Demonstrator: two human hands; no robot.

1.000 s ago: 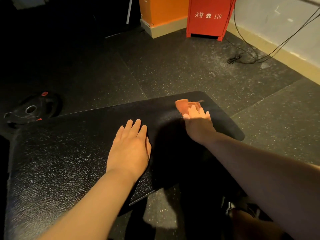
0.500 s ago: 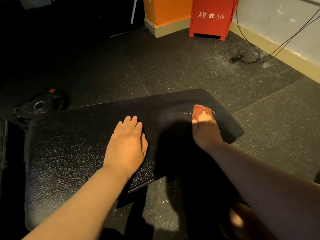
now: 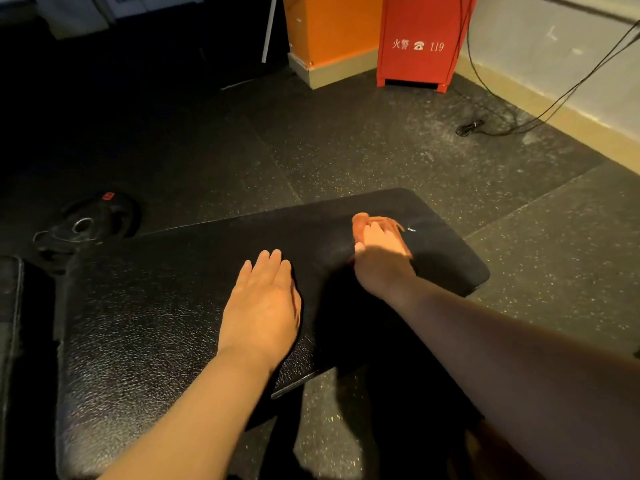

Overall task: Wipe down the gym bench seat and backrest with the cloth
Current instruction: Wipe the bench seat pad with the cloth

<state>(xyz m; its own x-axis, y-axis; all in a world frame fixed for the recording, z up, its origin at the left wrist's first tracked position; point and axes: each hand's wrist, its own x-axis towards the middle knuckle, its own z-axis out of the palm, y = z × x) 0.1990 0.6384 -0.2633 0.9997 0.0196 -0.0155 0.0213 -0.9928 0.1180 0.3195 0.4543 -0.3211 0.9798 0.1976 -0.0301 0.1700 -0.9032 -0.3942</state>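
Note:
A black textured bench pad (image 3: pixel 145 327) runs from lower left to the right, its rounded end at the right. My left hand (image 3: pixel 263 299) lies flat on the pad's middle, fingers straight and together. My right hand (image 3: pixel 381 252) presses a small orange cloth (image 3: pixel 362 221) onto the pad near the far end; most of the cloth is hidden under the fingers, with its edge showing beyond the fingertips. A second black pad (image 3: pixel 8 306) shows at the far left edge.
A black weight plate (image 3: pixel 93 220) lies on the rubber floor left of the bench. A red fire cabinet (image 3: pixel 420 39) and an orange pillar (image 3: pixel 329 32) stand at the back. Black cables (image 3: pixel 485 126) trail along the right wall.
My right hand has slid the cloth along the far end of the pad, first towards the right end, then a little back. The left hand stays flat on the pad.

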